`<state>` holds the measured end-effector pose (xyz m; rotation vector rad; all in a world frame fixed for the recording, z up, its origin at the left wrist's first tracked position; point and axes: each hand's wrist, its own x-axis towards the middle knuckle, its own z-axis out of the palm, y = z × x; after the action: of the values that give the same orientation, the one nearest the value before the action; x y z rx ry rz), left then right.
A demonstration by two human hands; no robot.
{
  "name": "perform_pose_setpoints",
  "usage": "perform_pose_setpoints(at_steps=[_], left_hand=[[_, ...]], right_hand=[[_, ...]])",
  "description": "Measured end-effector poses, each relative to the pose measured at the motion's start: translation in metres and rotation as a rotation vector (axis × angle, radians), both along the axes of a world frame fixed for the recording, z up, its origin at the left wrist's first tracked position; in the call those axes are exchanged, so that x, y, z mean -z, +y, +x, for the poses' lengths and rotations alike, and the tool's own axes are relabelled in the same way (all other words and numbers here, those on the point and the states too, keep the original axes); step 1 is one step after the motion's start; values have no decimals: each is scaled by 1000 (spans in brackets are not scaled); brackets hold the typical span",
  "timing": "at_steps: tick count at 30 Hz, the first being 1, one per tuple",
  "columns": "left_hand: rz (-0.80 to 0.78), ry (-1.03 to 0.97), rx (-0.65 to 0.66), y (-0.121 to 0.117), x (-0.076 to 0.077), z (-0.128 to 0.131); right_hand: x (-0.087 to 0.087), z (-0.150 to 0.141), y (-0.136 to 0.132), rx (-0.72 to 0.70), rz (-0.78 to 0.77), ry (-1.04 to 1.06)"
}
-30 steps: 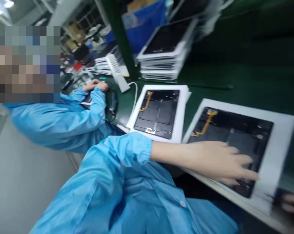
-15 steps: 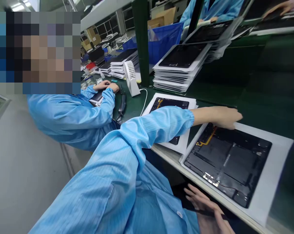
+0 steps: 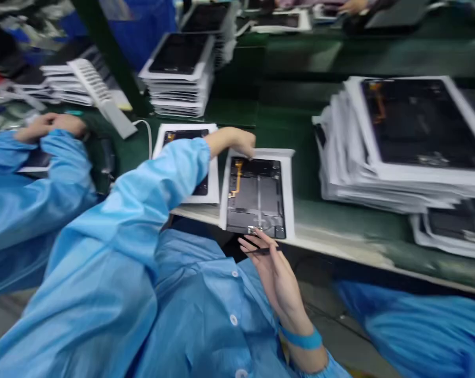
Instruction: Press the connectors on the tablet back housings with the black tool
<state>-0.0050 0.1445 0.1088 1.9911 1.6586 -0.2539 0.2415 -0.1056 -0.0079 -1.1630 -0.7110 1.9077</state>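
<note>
An opened tablet [image 3: 257, 197], dark inside with an orange flex cable, lies on a white tray [image 3: 288, 184] at the bench's near edge. My left hand [image 3: 237, 140] reaches across in a blue sleeve, its fingers curled over the tray's far left corner. My right hand [image 3: 275, 268] is palm up just below the tray's near edge. A thin dark tool [image 3: 261, 251] lies across its fingers, held near the tablet's bottom edge.
A second tablet on a white tray [image 3: 182, 131] lies left of mine, partly under my arm. Stacks of trays stand behind [image 3: 180, 79] and at the right [image 3: 411, 142]. A co-worker's blue sleeves [image 3: 36, 168] and a white fan [image 3: 99, 89] are at left, with another blue sleeve [image 3: 419, 325] at lower right.
The view swung right and pulled back. My left hand stays at the tray's far corner. My right hand rose from my lap to the tray's near edge with the tool.
</note>
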Motion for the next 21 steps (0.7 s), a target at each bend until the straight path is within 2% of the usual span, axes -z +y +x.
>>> perform_pose_setpoints(at_steps=[3, 6, 9, 13, 16, 18, 19, 21], left_hand=[[-101, -47, 67, 8, 9, -4], [-130, -133, 76, -4, 2, -5], [-84, -259, 93, -21, -24, -1], [-54, -362, 94, -32, -81, -7], [-20, -343, 0, -36, -121, -32], [4, -308, -72, -43, -135, -58], [9, -282, -104, -47, -136, -72], [23, -210, -150, -58, -127, -105]], right_hand=[[12, 10, -4, 69, 3, 23], [17, 16, -10, 98, 0, 39], [11, 17, -15, 133, 19, 11], [-15, 11, -15, 175, 123, -17], [-39, 0, -13, 178, 226, 6], [-50, -16, -9, 117, 256, 44], [-52, -26, -7, 69, 260, 71], [-53, -54, -1, -45, 256, 140]])
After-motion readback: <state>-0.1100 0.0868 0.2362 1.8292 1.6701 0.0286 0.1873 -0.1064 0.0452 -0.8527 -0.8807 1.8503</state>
